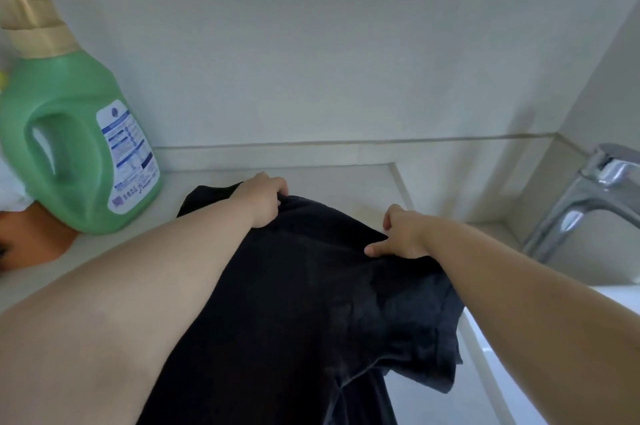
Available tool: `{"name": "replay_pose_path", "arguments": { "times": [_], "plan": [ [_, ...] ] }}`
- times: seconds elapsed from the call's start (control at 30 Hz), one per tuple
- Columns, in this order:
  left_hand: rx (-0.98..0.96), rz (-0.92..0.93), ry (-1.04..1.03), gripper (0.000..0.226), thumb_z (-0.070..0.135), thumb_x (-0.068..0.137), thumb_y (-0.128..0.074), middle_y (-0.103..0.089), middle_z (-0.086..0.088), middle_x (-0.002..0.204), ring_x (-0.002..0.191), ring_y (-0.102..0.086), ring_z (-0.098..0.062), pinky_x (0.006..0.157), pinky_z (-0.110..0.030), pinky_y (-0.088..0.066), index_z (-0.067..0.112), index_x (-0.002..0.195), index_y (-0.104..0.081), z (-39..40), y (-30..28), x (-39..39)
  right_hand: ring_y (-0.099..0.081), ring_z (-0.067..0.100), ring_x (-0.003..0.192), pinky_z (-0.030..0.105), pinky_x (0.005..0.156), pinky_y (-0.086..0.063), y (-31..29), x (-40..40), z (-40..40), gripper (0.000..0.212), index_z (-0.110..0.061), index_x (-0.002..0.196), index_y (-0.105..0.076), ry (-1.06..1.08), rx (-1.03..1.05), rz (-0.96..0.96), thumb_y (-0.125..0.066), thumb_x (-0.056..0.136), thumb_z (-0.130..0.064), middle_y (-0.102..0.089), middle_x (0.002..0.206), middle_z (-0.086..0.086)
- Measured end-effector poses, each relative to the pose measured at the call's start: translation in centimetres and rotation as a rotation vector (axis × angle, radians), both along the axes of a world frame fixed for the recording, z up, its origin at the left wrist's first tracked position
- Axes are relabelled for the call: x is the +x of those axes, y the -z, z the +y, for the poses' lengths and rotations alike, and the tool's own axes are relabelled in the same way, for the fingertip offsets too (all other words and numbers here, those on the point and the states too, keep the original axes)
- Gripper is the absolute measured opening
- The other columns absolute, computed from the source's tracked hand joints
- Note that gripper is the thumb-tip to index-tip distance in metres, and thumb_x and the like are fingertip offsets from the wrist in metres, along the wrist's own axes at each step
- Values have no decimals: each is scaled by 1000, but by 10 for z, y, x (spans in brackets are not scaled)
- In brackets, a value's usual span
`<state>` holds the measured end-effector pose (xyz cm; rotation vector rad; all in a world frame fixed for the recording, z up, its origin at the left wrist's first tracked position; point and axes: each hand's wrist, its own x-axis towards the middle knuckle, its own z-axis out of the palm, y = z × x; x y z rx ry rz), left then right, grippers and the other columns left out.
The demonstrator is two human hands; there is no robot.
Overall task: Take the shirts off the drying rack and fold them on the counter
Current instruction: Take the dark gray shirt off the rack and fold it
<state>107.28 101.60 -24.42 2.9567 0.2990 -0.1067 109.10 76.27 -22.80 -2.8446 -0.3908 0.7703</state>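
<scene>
Black cloth fills the middle of the head view: a shirt (311, 303) lies spread on the pale table (346, 182), its far edge just short of the back wall and its near part running off the bottom of the picture. To the shirt's left stands a green detergent bottle (76, 133); to its right a chrome tap (585, 196) leans over a white sink (519, 372), and one sleeve droops over the sink's rim.

The left hand (263, 199) is curled on the shirt's far edge, fingers (280, 190) bunching the cloth. The right hand (401, 234) pinches the same edge further toward the tap, thumb stretched along the fabric.

It looks a light, limp thing, soft knit that sags and creases wherever it is not held, and no risk of breaking. Best taken at the shoulders or hem corners, I would say, both hands apart and the cloth kept taut, or the sleeve beside the sink may slide in.
</scene>
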Motion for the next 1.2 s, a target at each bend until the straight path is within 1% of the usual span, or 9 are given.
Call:
{"name": "replay_pose_path", "arguments": {
  "times": [0.37, 0.43, 0.5, 0.57, 0.67, 0.87, 0.97, 1.07, 1.2],
  "plan": [
    [-113, -319, -315, 17, 7, 94, -47, -37, -8, 114, 69, -46, -18, 54, -28, -37, 8, 110, -41, -20, 10, 11, -48, 31, 124, 41, 104, -39, -3, 4, -1, 85, -11, 143, -23, -14, -30, 27, -60, 84, -58, -46, 140, 11],
    [-113, -343, -259, 18, 22, 96, -49, -42, -10, 119, 74, -51, -20, 65, -31, -42, 8, 107, -46, -34, 7, 1, -49, 30, 123, 40, 103, -39, -3, 3, -1, 80, -10, 142, -26, -23, -27, 22, -59, 85, -57, -46, 140, 10],
    [-103, -157, -131, 45, 53, 93, -43, -45, -7, 132, 113, -51, -29, 97, -44, -38, 18, 121, -51, -46, 13, -11, -49, 28, 122, 36, 99, -39, -5, 3, -1, 68, -10, 138, -35, -25, -16, 5, -56, 89, -52, -49, 137, 9],
    [-32, 123, -51, 82, 79, 81, -28, -10, 3, 158, 145, -7, -35, 112, -58, -6, 34, 149, -18, -56, 21, -30, -51, 26, 118, 32, 92, -38, -10, -1, -2, 54, -9, 131, -48, -13, 12, 22, -53, 93, -48, -52, 133, 8],
    [-7, 292, -38, 91, 88, 73, -17, 23, 9, 157, 142, 22, -37, 112, -62, 8, 44, 147, 14, -56, 19, -34, -53, 25, 115, 32, 92, -40, -17, -8, -12, 52, -9, 127, -53, 54, 89, 45, -58, 90, -46, -55, 128, 6],
    [-94, 83, -142, 66, 71, 89, -19, -7, -1, 160, 147, 1, -32, 115, -60, -2, 41, 149, -18, -63, 2, -51, -69, 26, 92, 35, 83, -56, -36, -23, -62, 34, -4, 103, -69, 223, 323, 239, -76, 80, -26, -72, 99, 11],
    [-100, 169, -205, 72, 76, 86, -14, 0, 0, 160, 146, 6, -33, 114, -59, 0, 42, 150, -6, -73, 6, -79, -68, 22, 96, 30, 83, -54, -40, -31, -77, 23, -3, 107, -67, 269, 531, 380, -69, 85, -8, -73, 101, 10],
    [-57, 278, -192, 80, 83, 78, -7, 19, 2, 158, 144, 18, -35, 114, -60, 6, 46, 147, 9, -76, 14, -92, -62, 22, 91, 34, 86, -54, -31, -31, -79, 16, -8, 102, -62, 309, 555, 307, -65, 87, -3, -65, 101, 12],
    [-20, 265, -189, 82, 85, 75, -4, 21, 3, 158, 143, 20, -35, 113, -61, 7, 47, 147, 9, -76, 16, -90, -49, 21, 68, 31, 60, -43, -11, -26, -82, 19, -9, 81, -53, 567, 566, -90, -72, 81, -7, -53, 76, 8]
  ]
}}
